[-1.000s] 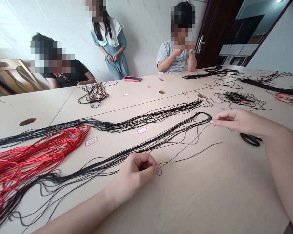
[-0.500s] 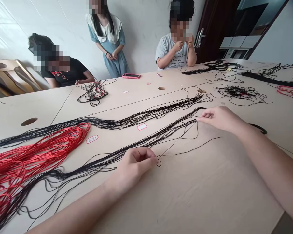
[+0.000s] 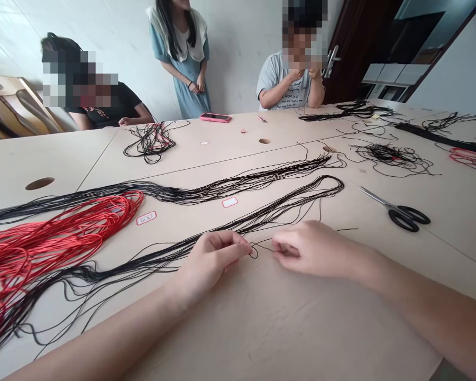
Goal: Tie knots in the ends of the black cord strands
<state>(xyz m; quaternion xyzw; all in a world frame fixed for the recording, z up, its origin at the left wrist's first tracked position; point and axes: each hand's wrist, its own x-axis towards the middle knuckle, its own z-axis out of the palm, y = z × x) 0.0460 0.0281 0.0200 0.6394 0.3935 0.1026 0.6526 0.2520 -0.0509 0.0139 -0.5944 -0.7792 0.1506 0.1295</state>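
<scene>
Near the middle of the table, my left hand (image 3: 222, 251) pinches a thin black cord (image 3: 255, 254), which makes a small loop just past the fingertips. My right hand (image 3: 305, 246) is a short way to the right, thumb and fingers closed on the same cord. Behind both hands runs a long bundle of black cords (image 3: 277, 207), its far end bent round in a loop. A pile of red cord (image 3: 103, 219) lies to the left, beside the bundle. Black-handled scissors (image 3: 396, 211) rest on the table to the right of the bundle's looped end.
A second black cord bundle (image 3: 206, 190) stretches across behind. Small red-edged labels (image 3: 230, 202) lie between. Farther off are tangled cords (image 3: 394, 157), a pink-cased phone (image 3: 215, 117) and round table holes (image 3: 39, 183). Two people sit and one stands (image 3: 188, 58) across the table (image 3: 285, 328).
My right hand has come down and left from the bundle's looped end, close to my left hand. The scissors, mostly hidden before by my right arm, now show. The view has shifted slightly.
</scene>
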